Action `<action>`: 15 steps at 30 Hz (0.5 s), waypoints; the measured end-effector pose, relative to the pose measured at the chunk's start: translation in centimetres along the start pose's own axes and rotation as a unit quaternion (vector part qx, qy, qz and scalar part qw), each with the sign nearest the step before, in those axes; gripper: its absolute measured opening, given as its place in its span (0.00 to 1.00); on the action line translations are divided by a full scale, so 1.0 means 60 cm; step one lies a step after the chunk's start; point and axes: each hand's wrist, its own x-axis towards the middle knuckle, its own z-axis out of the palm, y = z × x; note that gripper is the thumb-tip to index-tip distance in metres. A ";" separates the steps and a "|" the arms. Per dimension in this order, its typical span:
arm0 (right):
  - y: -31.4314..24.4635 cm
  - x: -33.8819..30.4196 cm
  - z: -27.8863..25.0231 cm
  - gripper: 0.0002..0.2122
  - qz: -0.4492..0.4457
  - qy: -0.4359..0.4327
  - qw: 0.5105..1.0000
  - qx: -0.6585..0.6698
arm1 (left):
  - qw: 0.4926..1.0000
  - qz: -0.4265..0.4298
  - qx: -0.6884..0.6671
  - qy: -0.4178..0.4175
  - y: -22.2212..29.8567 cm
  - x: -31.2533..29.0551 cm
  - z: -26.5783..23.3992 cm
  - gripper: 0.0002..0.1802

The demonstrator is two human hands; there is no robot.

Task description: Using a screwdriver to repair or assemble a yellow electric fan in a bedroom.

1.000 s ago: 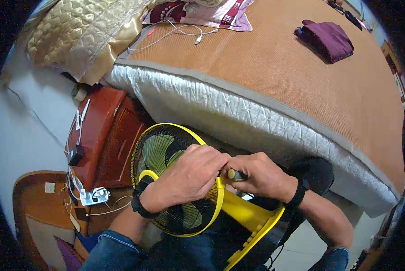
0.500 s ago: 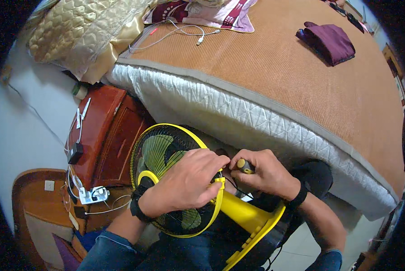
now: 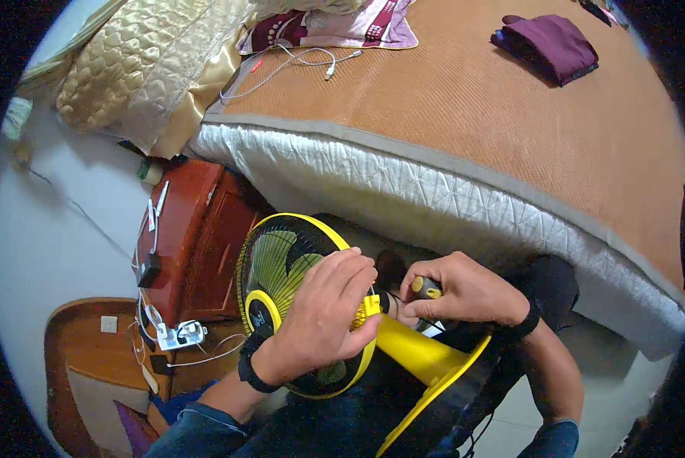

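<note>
A fan with a yellow rim, black wire cage (image 3: 260,243) and yellow stand (image 3: 426,351) lies tilted across my lap. My left hand (image 3: 328,307) rests over the cage near its rim, fingers stretched out and thumb apart. Close to the yellow joint between cage and stand, my right hand (image 3: 472,290) is closed round a screwdriver (image 3: 426,288) with a dark and yellow handle. The handle's end faces up; its tip is hidden.
Beyond the fan stands a bed with a brown woven mat (image 3: 464,99), holding a white cable (image 3: 304,57) and a folded purple cloth (image 3: 552,47). At left are a red-brown cabinet (image 3: 197,229) and a white power strip (image 3: 182,334) with plugged-in cords.
My left hand's fingers have straightened and lifted away from my right hand. My right hand has shifted slightly right with the screwdriver. The whole view has moved a little.
</note>
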 end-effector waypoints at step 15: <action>-0.026 0.033 -0.084 0.12 -0.001 0.356 0.844 0.400 | 0.997 -0.041 0.022 0.054 0.030 -0.001 0.019 0.29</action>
